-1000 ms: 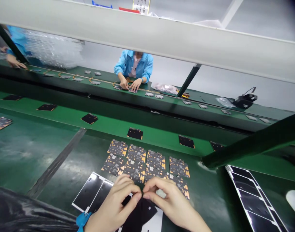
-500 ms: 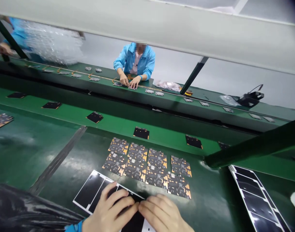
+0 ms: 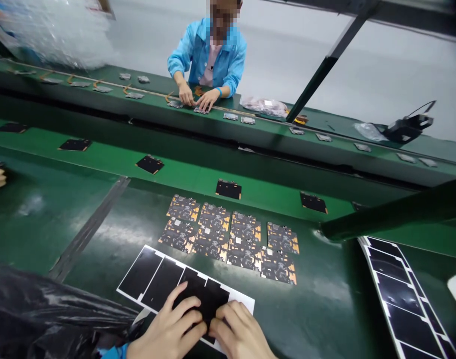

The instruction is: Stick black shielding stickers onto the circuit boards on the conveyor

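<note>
A white-backed sheet with black rectangular stickers lies tilted on the green bench at the bottom centre. My left hand bends over its front part, fingers curled and pressing on a black sticker. From the other side my right hand pinches at that sticker's lower right edge. The fingertips of both hands almost meet there, and my thumbs are mostly hidden. Bare white backing shows at the sheet's right end. Just beyond the sheet, several dark circuit boards with gold patches lie in two rows.
A green belt carries spaced black boards. At right stand a slanted green post and more sticker sheets. Black plastic covers the lower left. Across the line, a co-worker in blue handles small parts.
The view has tilted upward and shows more of the sheet. My right fingers have curled in more, baring the white right end. Another person's hand has appeared at the left edge.
</note>
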Available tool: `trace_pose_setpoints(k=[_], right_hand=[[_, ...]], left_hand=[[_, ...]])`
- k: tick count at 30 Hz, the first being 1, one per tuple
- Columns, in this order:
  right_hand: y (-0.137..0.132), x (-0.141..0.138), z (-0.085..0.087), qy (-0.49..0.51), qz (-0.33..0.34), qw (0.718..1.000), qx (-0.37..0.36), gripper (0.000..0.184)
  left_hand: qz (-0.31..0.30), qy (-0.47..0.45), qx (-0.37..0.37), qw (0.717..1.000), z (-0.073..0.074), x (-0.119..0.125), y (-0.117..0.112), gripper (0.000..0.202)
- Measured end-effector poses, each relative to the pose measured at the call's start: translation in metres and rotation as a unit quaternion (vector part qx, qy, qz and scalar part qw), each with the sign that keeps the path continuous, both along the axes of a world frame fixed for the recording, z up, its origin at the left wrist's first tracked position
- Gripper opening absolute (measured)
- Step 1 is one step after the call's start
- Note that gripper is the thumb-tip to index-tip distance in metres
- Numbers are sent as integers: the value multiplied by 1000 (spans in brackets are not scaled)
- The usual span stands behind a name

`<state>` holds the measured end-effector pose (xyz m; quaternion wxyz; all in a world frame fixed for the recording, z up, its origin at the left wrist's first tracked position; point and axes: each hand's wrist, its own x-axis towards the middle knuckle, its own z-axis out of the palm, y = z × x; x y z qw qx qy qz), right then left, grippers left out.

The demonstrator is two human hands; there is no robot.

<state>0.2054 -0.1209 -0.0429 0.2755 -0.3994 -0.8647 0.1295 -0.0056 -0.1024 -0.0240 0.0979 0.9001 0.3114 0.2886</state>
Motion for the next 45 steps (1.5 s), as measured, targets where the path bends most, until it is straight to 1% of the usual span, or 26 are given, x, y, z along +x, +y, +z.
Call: trace_pose_setpoints(k=[2, 5, 9, 12, 14, 18, 25, 28, 32, 35, 39, 42, 44, 45], right_hand=[[-4, -2, -5, -10, -11, 1000, -17, 19], [-7, -5, -11, -22, -31, 998, -46, 14], [-5, -8, -11, -69, -29, 991, -109, 20], [-1, -10, -5, -123, -15, 984, -131, 19], [2, -11, -1, -147, -7, 980, -134, 18], [3, -11, 4, -173, -3, 979, -108, 17], [4, -12, 2, -184, -14, 977, -106, 17], [4, -14, 2, -201, -3, 974, -107, 15], [6, -20, 6, -237, 1, 960, -146, 11], [8, -24, 9, -253, 6, 953, -168, 12], [12, -23, 12, -254, 25, 952, -171, 16], [16, -16, 23, -236, 37, 956, -168, 12], [19, -9, 38, -178, 27, 968, -176, 9], [21, -5, 46, -128, 19, 974, -187, 10]], left_hand=[[13, 5, -15, 1000, -9, 1, -5, 21], [33, 10, -43, 998, -13, 5, -8, 10], [82, -18, -115, 990, -12, 13, -10, 9], [98, -27, -152, 983, -14, 17, -14, 10], [102, -21, -164, 981, -16, 17, -16, 10], [105, -12, -178, 978, -19, 18, -18, 12], [113, 1, -207, 972, -17, 22, -18, 11], [113, 13, -202, 973, -15, 25, -17, 12], [125, 33, -184, 974, -8, 29, -15, 14], [134, 42, -178, 974, -5, 32, -15, 13], [125, 62, -186, 973, -4, 30, -15, 14], [106, 43, -188, 976, 3, 24, -12, 18], [93, 11, -203, 975, 14, 18, -7, 19], [86, -8, -220, 972, 21, 16, -3, 18]])
